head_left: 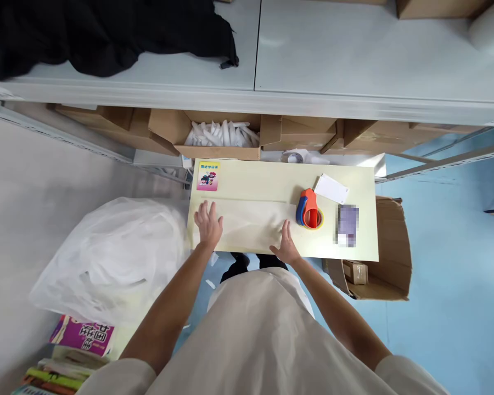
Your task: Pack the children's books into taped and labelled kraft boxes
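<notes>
A long, thin white sheet (251,219) lies across the front of the small pale table, its material hard to make out. My left hand (209,224) rests on the sheet's left end with the fingers spread. Near its right end, by the table's front edge, my right hand (286,247) is open, thumb and fingers apart. An orange and blue tape dispenser (310,209) with a roll in it stands just right of the sheet. Behind the left hand lies a small yellow and pink picture book (208,176).
On the table's right side (366,219) are a white card or box (331,188) and a blurred purple item (348,225). Cardboard boxes, one with white rolled pieces (224,134), line the shelf behind. A large plastic bag (119,258) sits left; an open carton (389,247) stands right.
</notes>
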### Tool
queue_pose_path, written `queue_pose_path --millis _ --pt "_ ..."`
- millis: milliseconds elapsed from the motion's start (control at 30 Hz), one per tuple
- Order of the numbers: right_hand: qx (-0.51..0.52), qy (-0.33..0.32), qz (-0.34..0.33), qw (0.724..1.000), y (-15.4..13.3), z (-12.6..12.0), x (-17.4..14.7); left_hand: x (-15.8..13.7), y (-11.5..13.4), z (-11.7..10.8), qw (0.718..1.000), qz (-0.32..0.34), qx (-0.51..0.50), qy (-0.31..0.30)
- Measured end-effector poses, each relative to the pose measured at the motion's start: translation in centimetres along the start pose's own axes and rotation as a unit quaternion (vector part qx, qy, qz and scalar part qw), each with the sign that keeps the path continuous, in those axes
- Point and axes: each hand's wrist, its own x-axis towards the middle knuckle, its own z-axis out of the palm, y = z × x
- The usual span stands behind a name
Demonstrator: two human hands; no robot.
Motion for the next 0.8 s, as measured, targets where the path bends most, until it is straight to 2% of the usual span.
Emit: queue_pose_path --millis 133,233,333,467,600,700,800 --pt "-0.103 -0.02 -0.019 0.994 -0.7 -0.4 0.2 -2.1 0.1 0.9 0.988 0.07 -0.003 -0.136" --pt "-0.175 -0.022 -0.039 0.984 -1.0 -0.6 1.6 -1.9 -0.4 1.9 0.978 0.036 0.032 -0.202" --pt "-0.218 -0.034 -0.024 0.975 -0.8 -0.6 3.2 -1.3 -1.1 2.6 0.969 -0.011 0.05 -0.244" --pt "-0.223 -0.041 -0.019 0.974 -0.2 -0.4 4.1 -1.6 -1.8 2.9 0.969 -0.039 0.038 -0.242" --pt "-0.212 -0.034 -0.014 0.977 -0.2 -0.5 3.8 -1.9 -2.1 2.8 0.971 -0.027 0.01 -0.239" --pt "-0.17 0.011 -0.004 0.985 -2.1 -0.2 4.4 -0.3 -2.6 2.2 0.978 -0.027 -0.046 -0.203" --pt "-0.086 0.032 -0.014 0.996 -5.9 1.1 7.0 3.4 -4.0 1.0 0.985 -0.036 -0.115 -0.121"
